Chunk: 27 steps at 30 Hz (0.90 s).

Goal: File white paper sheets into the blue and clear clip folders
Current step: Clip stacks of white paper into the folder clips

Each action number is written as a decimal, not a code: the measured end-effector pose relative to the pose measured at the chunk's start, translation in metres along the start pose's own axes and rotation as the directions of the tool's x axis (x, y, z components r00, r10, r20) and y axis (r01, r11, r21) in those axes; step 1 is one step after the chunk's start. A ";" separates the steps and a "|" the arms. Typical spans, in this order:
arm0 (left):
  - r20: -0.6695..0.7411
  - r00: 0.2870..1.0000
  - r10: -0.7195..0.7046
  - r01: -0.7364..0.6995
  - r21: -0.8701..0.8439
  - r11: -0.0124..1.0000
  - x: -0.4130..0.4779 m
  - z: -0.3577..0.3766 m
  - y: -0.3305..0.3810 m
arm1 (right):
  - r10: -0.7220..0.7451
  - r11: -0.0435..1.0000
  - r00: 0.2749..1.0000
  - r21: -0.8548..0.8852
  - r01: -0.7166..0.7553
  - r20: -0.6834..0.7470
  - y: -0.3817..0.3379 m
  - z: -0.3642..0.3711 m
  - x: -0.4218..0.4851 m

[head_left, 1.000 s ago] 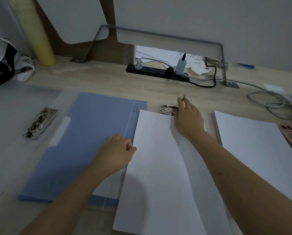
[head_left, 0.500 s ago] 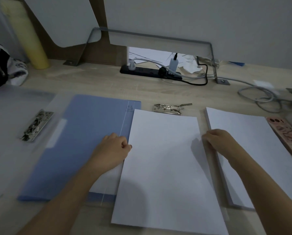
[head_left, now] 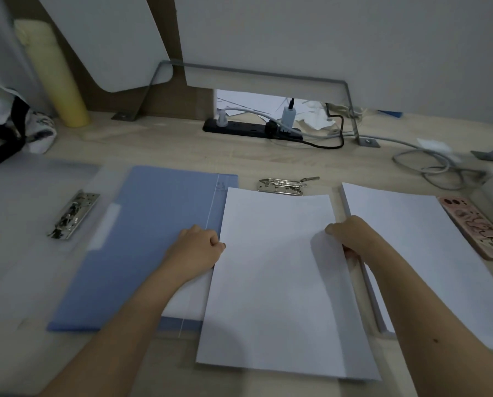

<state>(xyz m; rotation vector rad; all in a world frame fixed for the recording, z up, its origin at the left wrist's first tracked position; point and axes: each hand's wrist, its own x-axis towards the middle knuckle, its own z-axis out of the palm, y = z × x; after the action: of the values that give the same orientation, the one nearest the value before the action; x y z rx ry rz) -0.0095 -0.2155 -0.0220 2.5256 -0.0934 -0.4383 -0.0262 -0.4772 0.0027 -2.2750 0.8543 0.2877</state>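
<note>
A blue folder (head_left: 142,239) lies flat on the desk, left of centre. Beside it a clear folder lies open, its metal clip (head_left: 282,185) at the far end, and a small stack of white sheets (head_left: 274,296) rests on it below the clip. My left hand (head_left: 196,247) grips the left edge of that stack with curled fingers. My right hand (head_left: 351,236) pinches the stack's right edge, thumb on top. A thicker pile of white paper (head_left: 428,262) lies to the right. Another clear folder (head_left: 25,224) with a metal clip (head_left: 73,214) lies at the far left.
A phone in a pink patterned case (head_left: 474,227) lies right of the paper pile. A black power strip (head_left: 251,130) and coiled grey cables (head_left: 434,164) sit along the back. A yellow roll (head_left: 56,78) and a black-and-white bag (head_left: 10,130) stand at the back left.
My right hand left the metal clip, drew back to the right, and now pinches the right edge of the stack. My left hand stayed on the left edge.
</note>
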 end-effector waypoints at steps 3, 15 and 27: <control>0.001 1.000 0.010 -0.010 -0.003 1.000 0.000 -0.001 0.000 | 0.038 0.999 0.999 0.020 -0.038 -0.013 0.000 0.004 0.005; 0.000 1.000 0.024 -0.024 0.027 0.999 0.004 0.002 -0.002 | 0.025 0.999 0.997 0.048 -0.022 -0.070 0.004 0.009 -0.005; -0.090 0.994 0.055 -0.051 0.040 0.998 -0.003 0.008 -0.001 | -0.036 0.903 0.993 0.423 0.079 -0.109 0.015 0.012 -0.006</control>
<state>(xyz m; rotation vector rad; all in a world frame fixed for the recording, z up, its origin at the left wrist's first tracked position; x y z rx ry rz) -0.0151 -0.2186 -0.0280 2.5698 -0.1347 -0.3029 -0.0405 -0.4746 -0.0117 -1.9084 0.8064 -0.0408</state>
